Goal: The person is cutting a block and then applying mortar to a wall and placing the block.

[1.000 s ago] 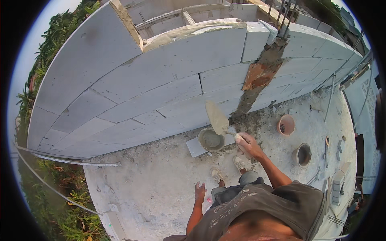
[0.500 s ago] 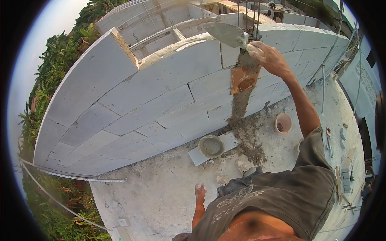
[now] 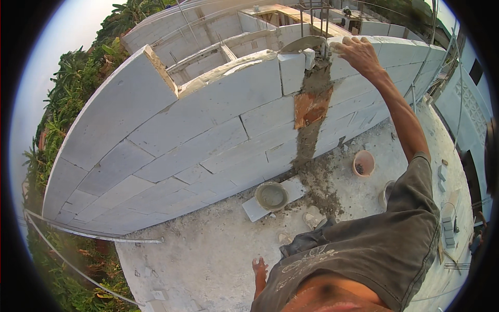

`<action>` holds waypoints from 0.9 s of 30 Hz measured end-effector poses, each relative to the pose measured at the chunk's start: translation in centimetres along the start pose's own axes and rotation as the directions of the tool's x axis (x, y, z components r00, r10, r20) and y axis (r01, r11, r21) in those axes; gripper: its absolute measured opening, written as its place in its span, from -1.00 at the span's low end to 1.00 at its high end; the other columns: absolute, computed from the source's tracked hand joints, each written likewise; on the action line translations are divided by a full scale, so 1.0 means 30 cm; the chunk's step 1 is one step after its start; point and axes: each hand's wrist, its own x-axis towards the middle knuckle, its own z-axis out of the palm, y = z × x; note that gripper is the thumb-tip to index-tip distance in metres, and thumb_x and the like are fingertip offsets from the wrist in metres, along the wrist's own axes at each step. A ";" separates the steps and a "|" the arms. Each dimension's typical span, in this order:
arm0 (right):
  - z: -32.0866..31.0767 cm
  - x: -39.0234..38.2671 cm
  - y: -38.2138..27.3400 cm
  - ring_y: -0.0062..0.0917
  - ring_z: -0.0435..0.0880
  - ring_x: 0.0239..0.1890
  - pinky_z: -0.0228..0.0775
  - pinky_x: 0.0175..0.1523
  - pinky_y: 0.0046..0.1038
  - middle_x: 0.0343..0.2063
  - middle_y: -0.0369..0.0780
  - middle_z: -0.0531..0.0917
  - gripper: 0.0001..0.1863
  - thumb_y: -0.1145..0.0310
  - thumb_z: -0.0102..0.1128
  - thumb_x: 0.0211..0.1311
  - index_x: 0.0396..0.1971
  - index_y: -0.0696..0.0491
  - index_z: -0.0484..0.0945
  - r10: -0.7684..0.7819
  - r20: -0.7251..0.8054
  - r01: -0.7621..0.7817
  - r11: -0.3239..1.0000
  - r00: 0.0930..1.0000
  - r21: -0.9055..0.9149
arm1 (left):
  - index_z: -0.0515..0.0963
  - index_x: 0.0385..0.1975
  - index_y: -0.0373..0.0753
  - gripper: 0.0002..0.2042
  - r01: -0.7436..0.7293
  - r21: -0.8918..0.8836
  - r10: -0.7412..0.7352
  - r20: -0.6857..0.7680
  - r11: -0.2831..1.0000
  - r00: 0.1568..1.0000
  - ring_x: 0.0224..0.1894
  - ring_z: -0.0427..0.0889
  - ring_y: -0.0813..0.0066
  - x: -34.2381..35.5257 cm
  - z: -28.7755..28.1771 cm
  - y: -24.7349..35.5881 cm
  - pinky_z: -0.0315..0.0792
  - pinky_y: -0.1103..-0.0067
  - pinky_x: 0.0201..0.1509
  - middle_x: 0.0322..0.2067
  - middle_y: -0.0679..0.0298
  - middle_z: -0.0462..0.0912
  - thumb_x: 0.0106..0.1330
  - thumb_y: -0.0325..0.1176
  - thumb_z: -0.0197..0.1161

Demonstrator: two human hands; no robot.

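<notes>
My right hand (image 3: pixel 358 58) is closed at the top of the block wall (image 3: pixel 208 125), around the pale handle of a trowel. The trowel's mortar-smeared blade (image 3: pixel 300 44) points left over the top of the mortar-filled column gap. A small whitish lump (image 3: pixel 310 59) shows just below the blade. Grey mortar (image 3: pixel 316 78) fills the gap, and a reddish-brown board patch (image 3: pixel 313 106) sits against it lower down. My left hand (image 3: pixel 260 268) hangs low by my body with fingers apart, holding nothing.
On the floor, a round bucket of grey mortar (image 3: pixel 272 196) stands on a white block slab (image 3: pixel 253 209). A pinkish bucket (image 3: pixel 364 163) is farther right, past spilled mortar (image 3: pixel 323 195). Steel bars (image 3: pixel 314 21) rise above the column. A metal rail (image 3: pixel 125 239) lines the left edge.
The trowel blade has come down from above the wall to the column's top. My right hand has shifted slightly right and up in view; my left hand hangs lower.
</notes>
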 end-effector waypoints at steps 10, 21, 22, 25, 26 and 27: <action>0.000 0.021 0.029 -0.58 0.64 -0.08 0.40 0.05 -0.39 -0.26 -0.40 0.65 -0.69 0.17 0.25 0.19 -0.05 -0.38 0.62 -0.011 -0.108 0.003 0.997 0.994 -0.072 | -0.04 0.44 0.07 -0.30 -0.063 -0.010 0.063 0.056 0.998 0.996 -0.10 0.64 0.20 0.031 0.059 0.243 0.42 0.25 -0.18 0.19 0.11 0.48 0.40 0.01 0.15; 0.021 -0.039 -0.019 -0.47 0.67 -0.23 0.46 -0.12 -0.34 -0.24 -0.33 0.63 -0.70 0.33 0.20 0.24 -0.04 -0.31 0.60 0.105 -0.104 -0.112 0.992 0.989 -0.062 | -0.05 0.44 0.08 -0.28 -0.089 -0.028 0.091 0.090 0.996 0.992 -0.07 0.63 0.13 0.058 0.047 0.105 0.41 0.11 -0.13 0.22 0.05 0.45 0.38 0.05 0.16; 0.048 -0.054 -0.026 -0.45 0.68 -0.27 0.51 -0.20 -0.33 -0.27 -0.30 0.61 -0.71 0.36 0.17 0.27 -0.04 -0.27 0.59 0.140 -0.064 -0.141 0.990 0.988 -0.018 | -0.06 0.44 0.09 -0.28 -0.081 -0.016 0.082 0.089 0.997 0.993 -0.06 0.62 0.13 0.053 0.048 0.095 0.41 0.11 -0.13 0.22 0.06 0.45 0.38 0.05 0.16; 0.137 -0.109 -0.108 -0.39 0.70 -0.38 0.57 -0.40 -0.33 -0.33 -0.22 0.55 -0.79 0.40 0.13 0.25 -0.13 -0.17 0.51 0.188 -0.082 -0.179 0.977 0.979 0.112 | -0.06 0.44 0.09 -0.28 -0.025 0.018 0.024 0.075 1.000 0.997 -0.05 0.61 0.13 0.038 0.042 0.090 0.42 0.12 -0.14 0.23 0.09 0.45 0.38 0.04 0.16; 0.158 -0.131 -0.143 -0.40 0.69 -0.44 0.58 -0.44 -0.38 -0.32 -0.20 0.50 -0.75 0.42 0.15 0.22 -0.11 -0.15 0.46 0.146 -0.090 -0.135 0.984 0.985 0.117 | -0.07 0.44 0.09 -0.28 0.022 0.039 -0.024 0.063 0.999 0.998 -0.04 0.61 0.13 0.032 0.033 0.087 0.42 0.13 -0.14 0.23 0.10 0.45 0.38 0.04 0.15; 0.175 -0.157 -0.179 -0.40 0.69 -0.44 0.58 -0.44 -0.38 -0.32 -0.20 0.50 -0.75 0.42 0.15 0.22 -0.11 -0.15 0.46 0.146 -0.089 -0.134 0.983 0.985 0.125 | -0.07 0.44 0.09 -0.28 0.024 0.037 -0.027 0.056 0.999 0.998 -0.04 0.61 0.13 0.024 0.023 0.089 0.42 0.13 -0.14 0.23 0.10 0.45 0.38 0.04 0.15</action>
